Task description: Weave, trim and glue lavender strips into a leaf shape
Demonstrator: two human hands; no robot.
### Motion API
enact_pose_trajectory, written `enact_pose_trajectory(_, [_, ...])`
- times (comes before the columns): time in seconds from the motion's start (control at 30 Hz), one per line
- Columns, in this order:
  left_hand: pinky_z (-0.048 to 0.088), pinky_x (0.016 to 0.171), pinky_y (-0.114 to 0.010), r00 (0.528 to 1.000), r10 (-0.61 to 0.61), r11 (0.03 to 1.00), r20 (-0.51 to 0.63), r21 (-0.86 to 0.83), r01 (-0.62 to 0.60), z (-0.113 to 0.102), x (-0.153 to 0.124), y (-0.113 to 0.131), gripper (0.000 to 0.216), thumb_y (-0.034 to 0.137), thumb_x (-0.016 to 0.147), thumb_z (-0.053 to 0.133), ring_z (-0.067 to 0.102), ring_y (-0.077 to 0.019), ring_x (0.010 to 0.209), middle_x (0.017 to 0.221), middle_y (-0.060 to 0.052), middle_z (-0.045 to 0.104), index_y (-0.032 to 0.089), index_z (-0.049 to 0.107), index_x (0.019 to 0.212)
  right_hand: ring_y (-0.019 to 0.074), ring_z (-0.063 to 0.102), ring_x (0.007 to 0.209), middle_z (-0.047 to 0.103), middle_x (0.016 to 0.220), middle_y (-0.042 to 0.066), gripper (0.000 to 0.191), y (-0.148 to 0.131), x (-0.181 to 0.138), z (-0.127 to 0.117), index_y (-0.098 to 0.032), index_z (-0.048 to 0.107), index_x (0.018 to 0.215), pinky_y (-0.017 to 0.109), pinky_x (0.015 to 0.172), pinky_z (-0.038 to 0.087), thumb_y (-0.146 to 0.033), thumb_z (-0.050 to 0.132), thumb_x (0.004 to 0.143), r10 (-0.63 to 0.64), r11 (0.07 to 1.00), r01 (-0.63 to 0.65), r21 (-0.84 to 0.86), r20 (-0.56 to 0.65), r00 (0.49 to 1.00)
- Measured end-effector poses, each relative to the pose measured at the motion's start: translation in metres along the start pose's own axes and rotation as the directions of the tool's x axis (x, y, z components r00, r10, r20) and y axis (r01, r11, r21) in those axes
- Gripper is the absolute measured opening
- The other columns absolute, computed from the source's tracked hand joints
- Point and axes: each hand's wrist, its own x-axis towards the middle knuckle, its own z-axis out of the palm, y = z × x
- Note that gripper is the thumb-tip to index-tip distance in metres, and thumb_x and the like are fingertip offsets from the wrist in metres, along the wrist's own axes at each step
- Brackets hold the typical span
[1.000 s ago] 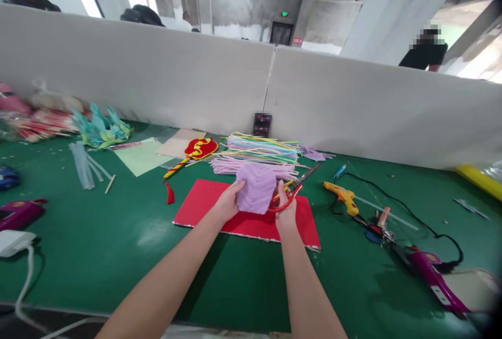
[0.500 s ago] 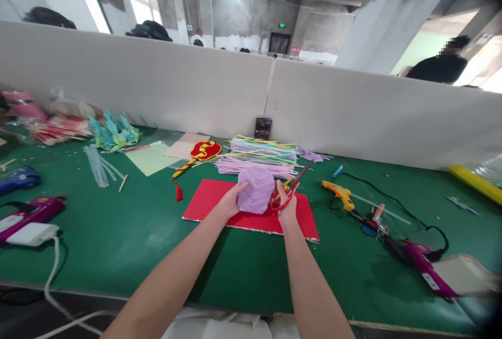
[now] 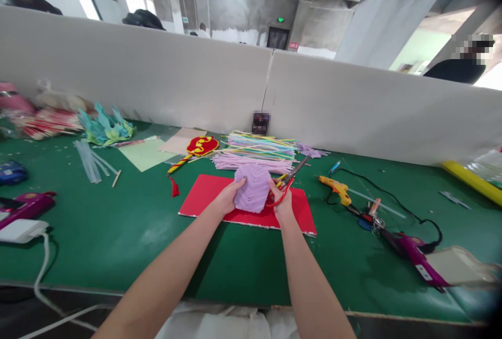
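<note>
A lilac piece (image 3: 252, 188) made of fuzzy pipe-cleaner rows is held up above a red board (image 3: 207, 195). My left hand (image 3: 229, 195) pinches its left edge, thumb on the front face. At the right edge, my right hand (image 3: 283, 204) steadies the piece with its fingertips. Red-handled scissors (image 3: 292, 174) also sit in that hand, blades pointing up and to the right, away from the piece. A small yellow item, partly hidden, shows beside the right fingers. Behind the board lies a pile of pastel pipe cleaners (image 3: 259, 150).
A yellow glue gun (image 3: 335, 188) with its cord lies to the right, near a purple power strip (image 3: 419, 263). On the left are a red-and-yellow fan-shaped ornament (image 3: 202, 145), clear glue sticks (image 3: 88, 161) and a teal craft piece (image 3: 104, 125). A white partition (image 3: 176, 80) closes the back.
My right hand has come in from slightly apart to touch the lilac piece's right edge, scissors still in it. My left hand keeps its hold. The view has shifted a little.
</note>
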Motion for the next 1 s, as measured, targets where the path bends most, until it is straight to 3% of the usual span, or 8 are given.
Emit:
enact_pose_trajectory(0.37, [0.052, 0.084, -0.036, 1.000, 0.001, 0.998, -0.017, 0.057, 0.000, -0.003, -0.001, 0.003, 0.024, 0.023, 0.075, 0.067, 0.068, -0.0237, 0.083, 0.088, -0.011, 0.072, 0.012, 0.065, 0.096, 0.0155, 0.061, 0.059, 0.066, 0.067, 0.002, 0.040, -0.011, -0.004, 0.003, -0.015, 0.064, 0.077, 0.030, 0.059, 0.049, -0.045, 0.076, 0.053, 0.002, 1.000, -0.002, -0.013, -0.002, 1.000])
enact_pose_trajectory(0.47, [0.051, 0.084, -0.037, 1.000, -0.011, 1.000, -0.028, 0.006, 0.011, -0.009, 0.000, 0.013, 0.026, 0.032, 0.078, 0.063, 0.068, -0.0242, 0.086, 0.088, -0.010, 0.073, 0.014, 0.065, 0.097, 0.0114, 0.048, 0.040, 0.061, 0.055, 0.000, 0.039, -0.033, -0.002, -0.006, -0.015, 0.063, 0.075, 0.027, 0.044, 0.039, -0.050, 0.070, 0.060, -0.019, 0.970, 0.013, -0.241, -0.023, 1.000])
enact_pose_trajectory(0.53, [0.051, 0.086, -0.037, 0.998, 0.010, 0.999, -0.057, 0.037, -0.008, -0.012, 0.000, 0.018, 0.028, 0.035, 0.080, 0.059, 0.067, -0.0251, 0.090, 0.090, -0.011, 0.072, 0.013, 0.064, 0.097, 0.0118, 0.045, 0.040, 0.060, 0.054, 0.001, 0.037, -0.052, 0.001, -0.019, -0.016, 0.063, 0.075, 0.027, 0.044, 0.035, -0.051, 0.066, 0.064, -0.146, 0.836, 0.068, -0.545, -0.101, 0.984])
enact_pose_trajectory(0.6, [0.050, 0.086, -0.039, 0.993, 0.072, 0.980, -0.096, 0.191, -0.052, -0.013, 0.000, 0.017, 0.031, 0.035, 0.080, 0.056, 0.066, -0.0272, 0.094, 0.094, -0.014, 0.071, 0.012, 0.062, 0.100, 0.0153, 0.051, 0.049, 0.061, 0.056, 0.003, 0.028, -0.067, 0.003, -0.038, -0.018, 0.063, 0.068, 0.028, 0.051, 0.036, -0.045, 0.067, 0.064, -0.253, 0.556, 0.125, -0.822, -0.024, 0.967])
enact_pose_trajectory(0.77, [0.039, 0.099, -0.042, 0.958, 0.239, 0.878, -0.162, 0.458, -0.141, -0.004, -0.009, -0.001, 0.051, 0.019, 0.070, 0.064, 0.051, -0.0291, 0.118, 0.123, -0.015, 0.058, 0.014, 0.052, 0.119, 0.0195, 0.059, 0.064, 0.065, 0.066, 0.005, 0.012, -0.079, 0.004, -0.081, -0.018, 0.065, 0.071, 0.027, 0.060, 0.039, -0.030, 0.064, 0.068, -0.038, 0.067, 0.145, -0.987, 0.143, 0.989])
enact_pose_trajectory(0.83, [0.025, 0.109, -0.039, 0.893, 0.412, 0.747, -0.179, 0.627, -0.219, 0.000, -0.018, -0.007, 0.063, 0.014, 0.071, 0.062, 0.034, -0.0246, 0.132, 0.141, -0.012, 0.042, 0.017, 0.042, 0.130, 0.0207, 0.061, 0.070, 0.066, 0.071, 0.006, 0.018, -0.079, 0.004, -0.092, -0.017, 0.066, 0.078, 0.027, 0.064, 0.040, -0.032, 0.065, 0.068, 0.025, 0.011, 0.158, -0.987, 0.159, 0.987])
enact_pose_trajectory(0.93, [0.017, 0.113, -0.041, 0.710, 0.692, 0.071, 0.132, 0.966, -0.249, 0.006, -0.030, -0.010, 0.058, 0.020, 0.082, 0.050, 0.016, -0.0225, 0.139, 0.150, -0.011, 0.023, 0.016, 0.033, 0.137, 0.0222, 0.062, 0.081, 0.067, 0.085, 0.010, 0.030, -0.084, 0.004, -0.102, -0.013, 0.067, 0.092, 0.028, 0.071, 0.043, -0.036, 0.062, 0.073, 0.071, -0.081, 0.225, -0.971, 0.220, 0.973])
enact_pose_trajectory(1.0, [0.015, 0.113, -0.043, 0.715, 0.601, -0.289, 0.358, 0.931, -0.223, 0.009, -0.035, -0.014, 0.051, 0.025, 0.088, 0.040, 0.015, -0.0220, 0.139, 0.150, -0.009, 0.023, 0.016, 0.033, 0.138, 0.0232, 0.062, 0.086, 0.066, 0.093, 0.012, 0.032, -0.090, 0.004, -0.104, -0.012, 0.066, 0.097, 0.029, 0.073, 0.044, -0.036, 0.059, 0.077, 0.091, -0.171, 0.258, -0.951, 0.246, 0.965])
